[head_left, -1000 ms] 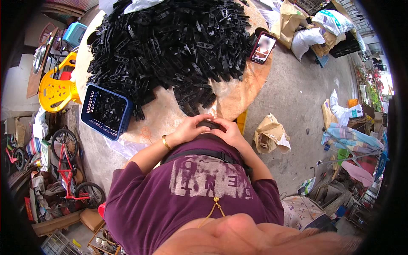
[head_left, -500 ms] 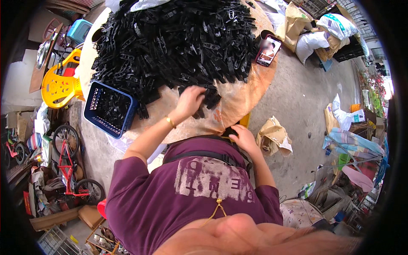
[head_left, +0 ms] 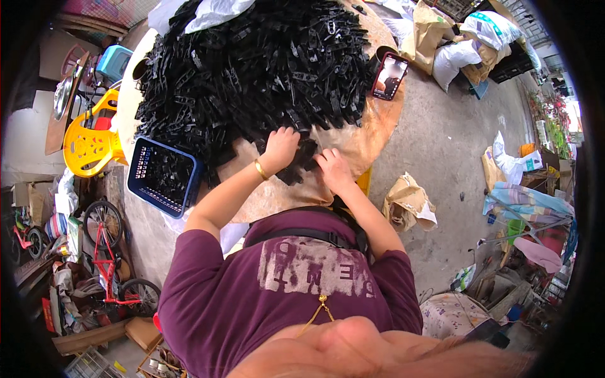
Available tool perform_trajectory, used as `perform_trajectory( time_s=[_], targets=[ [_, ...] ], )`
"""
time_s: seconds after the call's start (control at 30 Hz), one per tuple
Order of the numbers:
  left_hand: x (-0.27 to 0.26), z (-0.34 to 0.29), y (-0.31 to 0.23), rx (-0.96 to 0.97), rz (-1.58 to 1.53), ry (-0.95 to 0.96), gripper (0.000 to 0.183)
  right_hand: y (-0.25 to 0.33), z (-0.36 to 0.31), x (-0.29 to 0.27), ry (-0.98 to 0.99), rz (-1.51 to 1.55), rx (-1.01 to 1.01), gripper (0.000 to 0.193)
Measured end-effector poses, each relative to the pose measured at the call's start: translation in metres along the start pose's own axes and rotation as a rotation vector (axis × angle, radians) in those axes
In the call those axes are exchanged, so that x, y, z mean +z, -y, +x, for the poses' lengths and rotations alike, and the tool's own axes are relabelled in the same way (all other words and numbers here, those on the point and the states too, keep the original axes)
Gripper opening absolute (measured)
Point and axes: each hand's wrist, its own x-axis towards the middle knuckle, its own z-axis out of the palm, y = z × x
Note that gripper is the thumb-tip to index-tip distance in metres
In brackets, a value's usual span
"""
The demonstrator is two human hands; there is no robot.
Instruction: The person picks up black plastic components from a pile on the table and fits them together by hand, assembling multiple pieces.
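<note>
A large heap of black plastic clip-like pieces (head_left: 252,69) covers most of the round table (head_left: 381,126). Below it, near the table's front edge, lies a small loose cluster of the same pieces (head_left: 291,174). My left hand (head_left: 282,150), with a gold bracelet at its wrist, rests where heap and cluster meet. Its fingers are curled; what they grip is hidden. At the cluster's right side is my right hand (head_left: 335,169), fingertips drawn together against the black pieces. Whether a single piece sits between them is too small to make out.
A blue basket (head_left: 142,189) with black pieces stands at the table's left edge. A phone (head_left: 390,75) leans on a dark cup at the right edge. Beyond are a yellow chair (head_left: 91,142), a red bicycle (head_left: 108,268) and a crumpled paper bag (head_left: 409,201) on the floor.
My right hand has risen from beside my waist at the table's edge to the small cluster. My left hand stays near the same spot. The view has shifted slightly.
</note>
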Motion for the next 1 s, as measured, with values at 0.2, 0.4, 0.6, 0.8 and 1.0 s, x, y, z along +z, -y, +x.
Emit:
perform_trajectory(
  time_s=[0.2, 0.4, 0.6, 0.8, 1.0],
  targets=[
    [-0.001, 0.04, -0.014, 0.156, -0.109, -0.221, 0.016, 0.0, -0.001, 0.0, -0.074, -0.016, 0.004, 0.022],
    [0.015, 0.078, -0.032, 0.259, 0.123, -0.189, 0.015, -0.005, -0.017, 0.003, -0.02, 0.08, 0.028, 0.026],
    [0.007, 0.064, -0.023, 0.253, -0.263, -0.331, 0.009, -0.023, -0.045, 0.012, -0.216, 0.84, 0.488, 0.021],
    [-0.001, 0.003, -0.032, -0.37, -1.848, 0.197, 0.016, 0.002, -0.032, -0.032, -0.124, 1.432, 0.387, 0.035],
    [0.003, -0.036, -0.036, -0.435, -2.251, 0.26, 0.02, 0.019, -0.027, -0.043, 0.089, 1.307, 0.331, 0.038]
  ],
)
